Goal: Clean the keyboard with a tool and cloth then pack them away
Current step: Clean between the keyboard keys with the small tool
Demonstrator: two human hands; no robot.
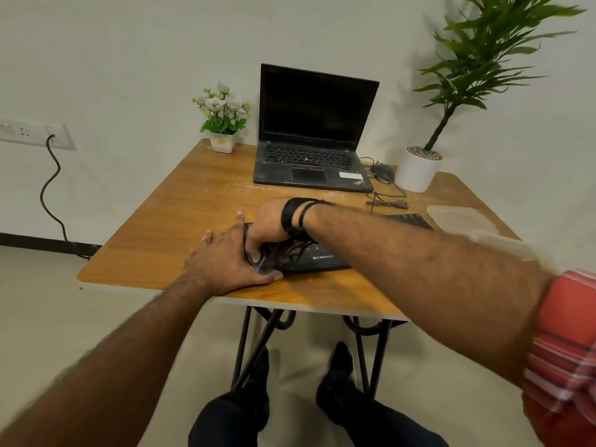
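Your left hand [225,262] lies flat with straight fingers against the left end of the flat black plastic keyboard [309,256], its thumb along the near edge, bracing it on the brown wood-grain table [154,240]. Your right hand [269,221] crosses over just beside that brace, its fingers curled down onto the keys; whether they pinch a tool or cloth I cannot tell, since the hand hides what lies under it. The keyboard sits near the table's front edge, directly below both hands. The main risk, as I judge it, is that a hard stroke towards your left hand pushes the keyboard out from under the brace and off the near edge. The dangling black wrist cords [295,217] just behind your right knuckles could catch on keycaps and lift one. Beyond your right forearm, the thin black cable [387,204] and the black laptop [314,137] lie within reach of a sweeping elbow. The clear plastic case [461,217] sits well to the right.
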